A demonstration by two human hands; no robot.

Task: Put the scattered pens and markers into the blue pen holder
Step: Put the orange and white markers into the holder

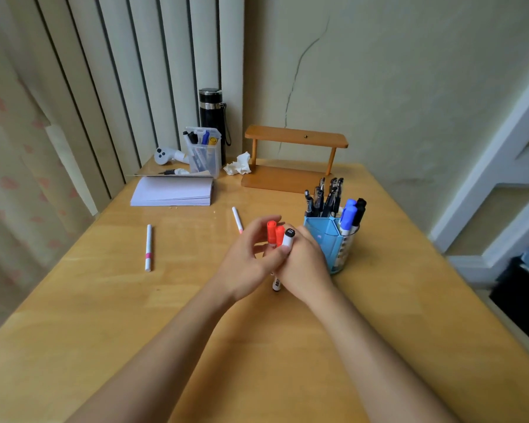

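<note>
Wooden table (104, 315) carries the blue pen holder (324, 236), part filled. Left hand (245, 261) and right hand (307, 265) together clasp three markers (277, 236) just beside it. A white pen (237, 219) and a pink-banded pen (148, 248) lie loose to the left.

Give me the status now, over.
Left hand and right hand hold bundle of orange-capped and black-capped markers beside blue plastic pen holder. Two white pens lie loose on wooden table. Nothing blocks holder.

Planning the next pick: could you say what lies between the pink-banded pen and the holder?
In the head view, the left hand and right hand, holding markers.
</note>
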